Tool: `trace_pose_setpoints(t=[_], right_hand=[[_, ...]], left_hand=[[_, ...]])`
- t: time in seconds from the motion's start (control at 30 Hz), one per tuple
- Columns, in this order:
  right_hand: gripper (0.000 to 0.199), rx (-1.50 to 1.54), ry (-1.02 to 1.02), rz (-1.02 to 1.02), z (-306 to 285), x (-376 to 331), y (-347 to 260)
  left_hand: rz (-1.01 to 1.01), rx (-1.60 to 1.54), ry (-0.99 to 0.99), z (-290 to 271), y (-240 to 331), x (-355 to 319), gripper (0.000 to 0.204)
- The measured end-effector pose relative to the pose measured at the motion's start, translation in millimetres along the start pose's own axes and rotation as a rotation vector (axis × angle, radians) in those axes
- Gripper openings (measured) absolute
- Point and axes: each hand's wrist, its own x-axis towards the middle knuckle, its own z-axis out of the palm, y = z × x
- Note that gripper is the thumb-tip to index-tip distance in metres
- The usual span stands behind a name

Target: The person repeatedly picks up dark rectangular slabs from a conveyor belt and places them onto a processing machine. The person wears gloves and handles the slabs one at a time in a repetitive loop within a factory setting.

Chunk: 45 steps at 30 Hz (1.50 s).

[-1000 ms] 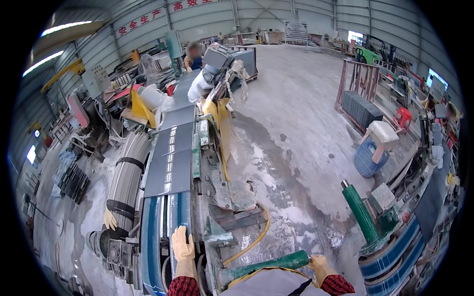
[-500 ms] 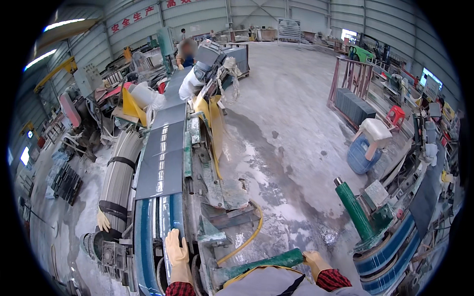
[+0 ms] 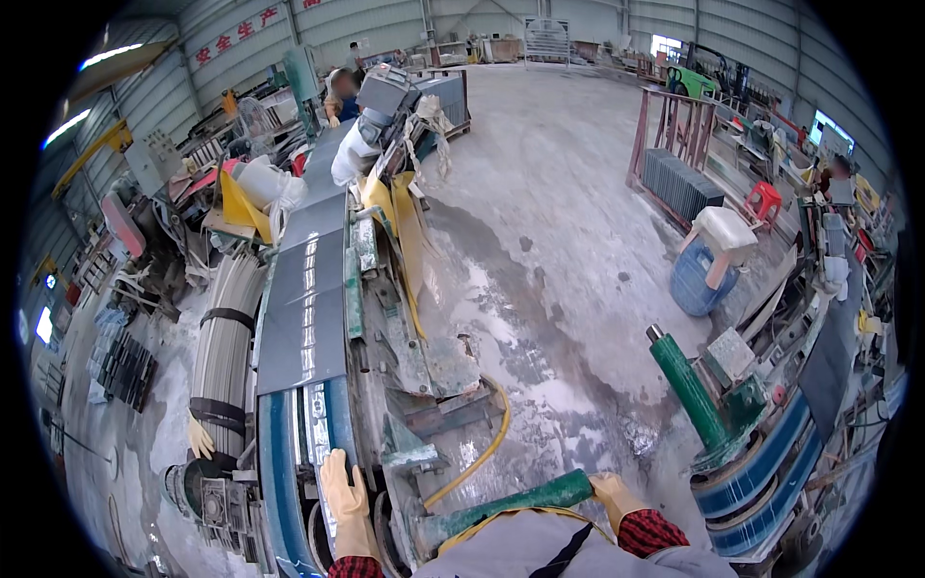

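Observation:
My left hand (image 3: 344,491), in a cream rubber glove, lies flat on the blue conveyor belts (image 3: 280,462), its fingers extended and holding nothing. Just ahead of it, dark grey slabs (image 3: 302,332) with a wet shine lie end to end along the belts. To the right, my gloved right hand (image 3: 615,494) is closed around the end of a green cylinder (image 3: 540,504) that juts from the machine frame in front of my waist. Its fingertips are partly hidden. Red checked cuffs show at both wrists.
Bundled long strips (image 3: 226,356) stand left of the belt, with a spare glove (image 3: 200,438) nearby. A yellow hose (image 3: 491,448) curves beside the frame. At right are a green post (image 3: 689,395), a blue drum (image 3: 701,279) and a slab rack (image 3: 679,183). Another person (image 3: 342,101) stands far ahead.
My view has shifted slightly, so the background sits higher and further left. The slabs seem a little nearer along the belts. Both hands keep their places.

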Motion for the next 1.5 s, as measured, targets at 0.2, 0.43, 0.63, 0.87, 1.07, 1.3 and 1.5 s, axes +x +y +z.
trace_pose_setpoints(t=[0.2,0.43,0.63,0.87,1.07,1.3,1.5], right_hand=[[0.037,0.184,0.074,0.151,10.5,19.4,29.8],[0.036,0.055,0.070,0.180,0.3,-7.6,-10.7],[0.034,0.077,0.078,0.143,-10.2,-28.0,-34.9],[0.029,0.096,0.082,0.165,-14.5,-38.2,-49.8],[0.031,0.069,0.102,0.154,-20.6,-51.4,-64.2],[0.032,0.037,0.097,0.079,-17.4,-40.0,-42.3],[0.032,0.060,0.028,0.100,-16.9,-34.5,-39.9]], left_hand=[[-0.007,-0.052,-0.032,0.7,6.6,3.1,0.043],[-0.029,0.007,-0.032,-4.1,3.3,-7.0,0.042],[-0.019,-0.007,-0.018,-8.2,4.8,-9.5,0.041],[-0.055,-0.015,-0.042,-13.5,9.7,-12.3,0.043],[-0.057,-0.007,-0.031,-16.2,11.2,-17.8,0.042],[-0.023,-0.024,-0.020,-21.8,13.2,-20.2,0.041],[-0.046,-0.002,-0.039,-26.0,16.4,-23.7,0.042]])
